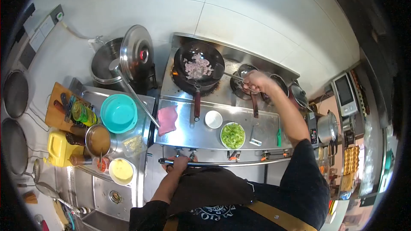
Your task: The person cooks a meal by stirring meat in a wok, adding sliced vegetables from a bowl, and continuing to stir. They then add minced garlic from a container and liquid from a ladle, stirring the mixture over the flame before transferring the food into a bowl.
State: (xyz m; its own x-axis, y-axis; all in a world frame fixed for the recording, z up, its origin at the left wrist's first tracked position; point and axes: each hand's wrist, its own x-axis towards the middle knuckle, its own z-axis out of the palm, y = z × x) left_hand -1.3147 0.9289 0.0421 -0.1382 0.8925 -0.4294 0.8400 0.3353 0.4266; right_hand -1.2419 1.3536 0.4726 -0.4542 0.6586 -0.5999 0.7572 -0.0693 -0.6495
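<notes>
My right hand (255,81) is closed around the metal handle of a long ladle (233,76). The ladle's dark, rounded head seems to rest at the right side of a black wok (197,93). Pale pinkish sliced meat (198,67) lies in the wok, which sits on the left burner with its wooden handle toward me. My left hand (179,163) is curled over the metal rail (231,164) along the stove's front, close below the burner knobs (192,150); its fingertips are partly hidden.
A bowl of sliced green peppers (233,135), a white bowl (213,119), a pink cloth (167,120) and a green-handled peeler (279,137) lie on the stove front. At left are a turquoise basin (118,113), a large lidded pot (107,62) and a sink (102,188).
</notes>
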